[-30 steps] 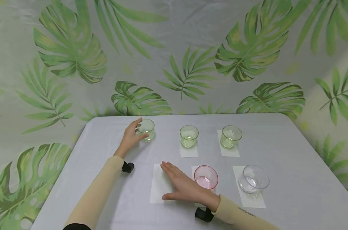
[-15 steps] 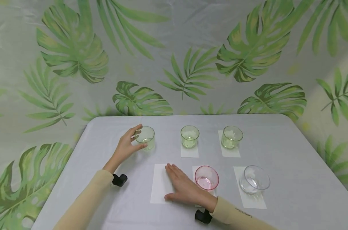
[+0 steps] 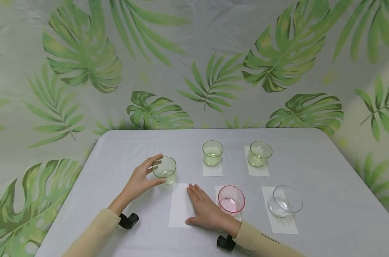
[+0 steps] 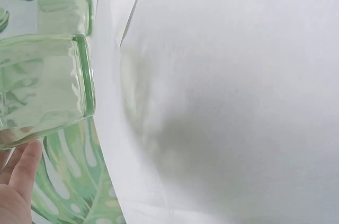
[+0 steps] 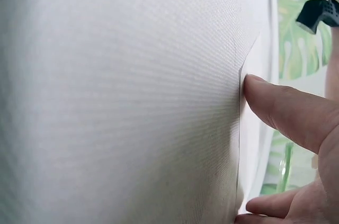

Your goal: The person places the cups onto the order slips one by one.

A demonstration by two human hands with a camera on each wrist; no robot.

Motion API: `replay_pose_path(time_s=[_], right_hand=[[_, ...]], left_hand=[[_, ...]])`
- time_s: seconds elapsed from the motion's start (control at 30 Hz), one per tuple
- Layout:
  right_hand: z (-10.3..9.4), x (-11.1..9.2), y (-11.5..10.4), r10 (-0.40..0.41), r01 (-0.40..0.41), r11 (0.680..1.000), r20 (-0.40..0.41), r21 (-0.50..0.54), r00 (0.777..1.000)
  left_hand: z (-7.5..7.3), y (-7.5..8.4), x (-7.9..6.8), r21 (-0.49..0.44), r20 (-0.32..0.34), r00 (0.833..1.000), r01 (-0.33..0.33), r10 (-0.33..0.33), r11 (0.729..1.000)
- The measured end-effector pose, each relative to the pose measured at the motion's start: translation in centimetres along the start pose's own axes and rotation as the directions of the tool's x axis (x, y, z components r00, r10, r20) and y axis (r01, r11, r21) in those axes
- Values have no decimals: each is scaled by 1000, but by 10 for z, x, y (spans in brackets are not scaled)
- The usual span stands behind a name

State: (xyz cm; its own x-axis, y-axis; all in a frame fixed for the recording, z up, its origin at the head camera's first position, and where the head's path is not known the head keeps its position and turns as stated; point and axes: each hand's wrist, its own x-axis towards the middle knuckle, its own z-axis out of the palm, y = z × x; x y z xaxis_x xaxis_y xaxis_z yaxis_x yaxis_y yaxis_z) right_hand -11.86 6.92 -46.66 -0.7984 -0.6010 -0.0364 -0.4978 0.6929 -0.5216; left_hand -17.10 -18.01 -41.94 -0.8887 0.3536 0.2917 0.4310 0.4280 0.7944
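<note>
My left hand [image 3: 139,182] grips a clear green glass cup [image 3: 167,172] between thumb and fingers, left of centre on the table. In the left wrist view the green glass cup [image 4: 45,86] is off the white cloth, with its shadow below. A sheet of white paper [image 3: 178,210] lies just in front of it. Flat on that paper rests my right hand [image 3: 207,213], fingers straight and thumb spread. The right wrist view shows its thumb [image 5: 280,107] touching the paper near the edge.
Two more green glass cups [image 3: 212,157] [image 3: 260,157] stand on white papers at the back. A pink-tinted glass cup [image 3: 231,201] is right behind my right hand, and a clear glass cup [image 3: 282,205] stands farther right, each on paper.
My left hand has brought the green glass cup from the back left toward me, close to the paper. The right hand has slid slightly right and stays on the paper.
</note>
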Motion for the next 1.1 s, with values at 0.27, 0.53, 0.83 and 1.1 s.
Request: replay_pose_path(time_s=[0.27,0.53,0.83,1.1], right_hand=[[2,0,-1,16,-16,1000,16,4,1000],[2,1,0,5,-4,999,13,-41,1000],[1,0,2,-3,3,999,6,-53,1000],[2,1,3,-19,19,998,1,-64,1000]], left_hand=[[3,-10,-14,11,19,998,-53,53,999],[8,-5,-23,-23,79,996,-44,46,999],[25,2,-27,-60,139,989,-46,55,997],[37,3,-31,-110,168,980,-85,103,990]])
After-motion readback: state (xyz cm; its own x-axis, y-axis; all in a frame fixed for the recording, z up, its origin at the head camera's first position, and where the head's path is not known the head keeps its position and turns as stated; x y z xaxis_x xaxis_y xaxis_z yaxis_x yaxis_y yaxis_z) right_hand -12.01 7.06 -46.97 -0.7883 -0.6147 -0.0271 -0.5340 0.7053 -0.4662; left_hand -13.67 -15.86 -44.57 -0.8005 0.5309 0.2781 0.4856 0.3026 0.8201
